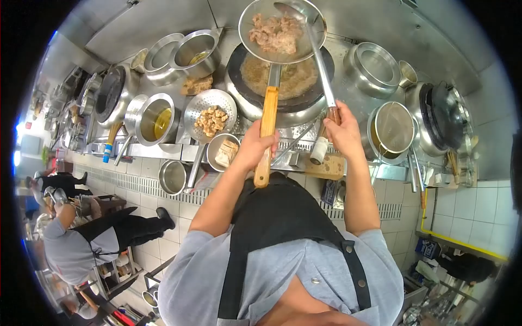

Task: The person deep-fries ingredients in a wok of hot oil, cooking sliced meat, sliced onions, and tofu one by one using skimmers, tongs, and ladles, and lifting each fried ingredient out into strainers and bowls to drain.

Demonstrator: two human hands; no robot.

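Note:
My left hand (261, 146) is wrapped around the wooden handle of a mesh strainer (255, 49). Pale brown cooked meat pieces (274, 35) lie in it. The strainer is raised over a dark wok (235, 70) holding brownish, bubbly liquid (299, 81). A long metal ladle (323, 70) is gripped by its handle in my right hand (343, 132), its bowl reaching over the far side of the strainer beside the meat. Just under my right hand is a white-ended cylindrical object (318, 151); I cannot make out whether I touch it.
To the left stand a perforated bowl (190, 114) with browned chunks, a pot of yellow oil (143, 133) and a small pan (212, 157). On the right are a fine strainer over a pot (395, 127) and another wok (447, 117). Several co-workers (81, 239) are at the far left.

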